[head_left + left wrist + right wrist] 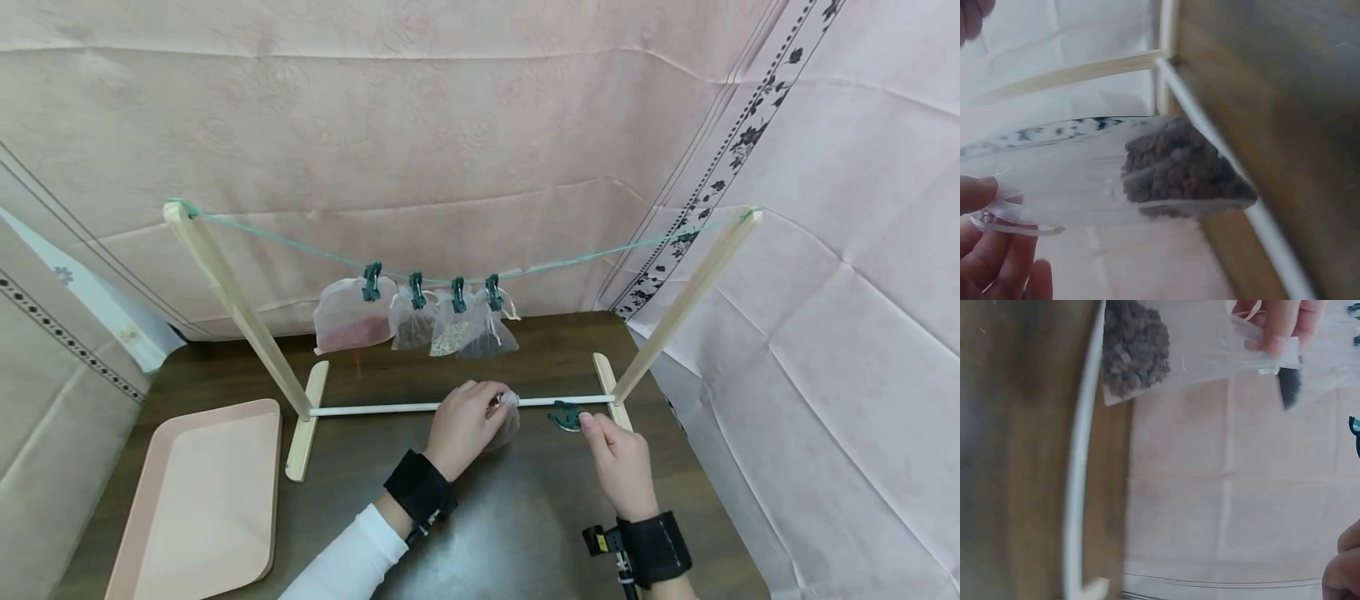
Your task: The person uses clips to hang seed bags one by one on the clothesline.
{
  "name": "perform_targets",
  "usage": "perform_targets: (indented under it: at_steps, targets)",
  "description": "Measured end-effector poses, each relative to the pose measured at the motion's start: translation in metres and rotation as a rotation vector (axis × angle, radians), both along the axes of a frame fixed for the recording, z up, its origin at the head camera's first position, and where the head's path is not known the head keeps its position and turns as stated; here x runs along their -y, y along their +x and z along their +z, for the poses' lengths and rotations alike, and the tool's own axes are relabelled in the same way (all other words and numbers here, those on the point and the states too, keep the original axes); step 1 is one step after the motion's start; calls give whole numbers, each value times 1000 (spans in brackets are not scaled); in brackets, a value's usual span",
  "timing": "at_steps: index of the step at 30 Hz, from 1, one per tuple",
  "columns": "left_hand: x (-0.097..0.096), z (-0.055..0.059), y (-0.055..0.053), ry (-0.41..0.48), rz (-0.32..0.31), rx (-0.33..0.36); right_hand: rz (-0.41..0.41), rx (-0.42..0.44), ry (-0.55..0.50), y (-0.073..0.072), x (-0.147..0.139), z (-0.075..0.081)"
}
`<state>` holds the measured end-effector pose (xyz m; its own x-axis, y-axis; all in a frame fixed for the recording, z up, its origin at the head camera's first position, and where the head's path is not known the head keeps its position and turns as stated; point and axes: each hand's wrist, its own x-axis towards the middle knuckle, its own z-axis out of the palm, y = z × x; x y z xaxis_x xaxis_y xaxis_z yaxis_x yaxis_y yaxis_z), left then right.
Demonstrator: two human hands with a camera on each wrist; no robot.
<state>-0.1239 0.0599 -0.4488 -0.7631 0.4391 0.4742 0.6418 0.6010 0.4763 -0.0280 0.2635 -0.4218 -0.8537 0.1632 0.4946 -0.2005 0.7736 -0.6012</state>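
My left hand (463, 427) pinches the gathered top of a sheer white drawstring bag (1079, 175), which hangs down from the fingers. Dark brown pebble-like lumps (1175, 172) fill its lower end. Off to the right, my right hand (624, 467) grips a dark green clip (564, 416) between thumb and fingers, apart from the bag. Behind both hands, several sheer bags hang from a green cord (577, 260), each under a dark green clip. The leftmost, a larger bag (352, 321), has reddish contents; another bag (452, 333) holds pale bits.
Two wooden posts (247, 312) carry the cord, and a white rod (375, 410) joins their feet low down. A pink tray (213, 500) lies at the left of the dark wooden table (480, 542). Pale cloth (450, 125) stands behind and at the sides.
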Motion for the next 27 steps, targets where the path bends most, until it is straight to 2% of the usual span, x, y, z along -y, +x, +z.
perform_targets:
  at_steps: [5,13,18,27]
  targets:
    - [0,32,0,-37,-40,-153,36,-99,151,-9,-7,31]
    - [0,70,-2,-81,-68,-369,99,-179,330,-20,-11,77]
    - [-3,91,-5,-78,-36,-449,131,-251,471,-31,-14,100]
    - [-10,130,-14,-49,1,-521,210,-318,611,-45,-15,131]
